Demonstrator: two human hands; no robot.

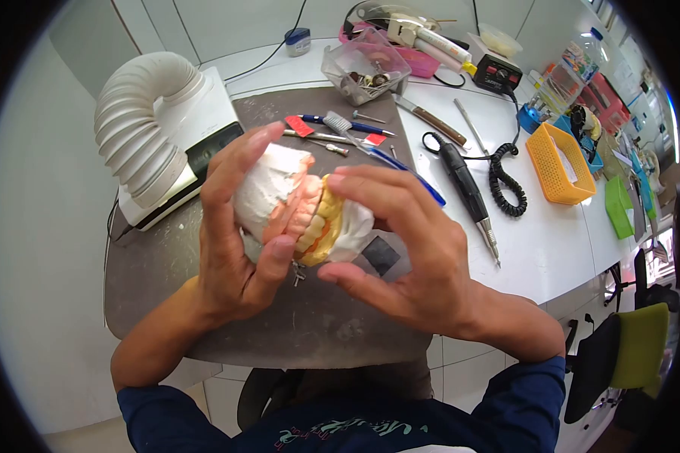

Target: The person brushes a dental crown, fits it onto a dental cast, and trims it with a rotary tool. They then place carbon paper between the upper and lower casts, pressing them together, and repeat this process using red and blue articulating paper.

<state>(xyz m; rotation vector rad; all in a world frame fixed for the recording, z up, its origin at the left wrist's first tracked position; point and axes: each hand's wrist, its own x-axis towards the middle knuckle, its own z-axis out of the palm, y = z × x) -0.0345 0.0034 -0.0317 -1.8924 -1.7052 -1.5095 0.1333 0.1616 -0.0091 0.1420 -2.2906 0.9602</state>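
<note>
A dental model is held up over the grey mat, its two halves together at the teeth. My left hand (238,234) grips the white plaster half (268,185) with its pink gum and teeth, thumb near the gum edge. My right hand (415,241) is curved round the other half, a yellow tooth arch (323,230) on white plaster (355,226), fingertips at its upper edge and thumb below. A small metal part (300,275) shows beneath the model. The palm sides of both hands are partly hidden.
A white ribbed hose (140,113) on a box unit stands at left. Behind lie a toothbrush (385,158), pens and a clear bin (366,68). To the right are a knife (434,123), a black handpiece (465,181) with coiled cord and a yellow basket (559,164).
</note>
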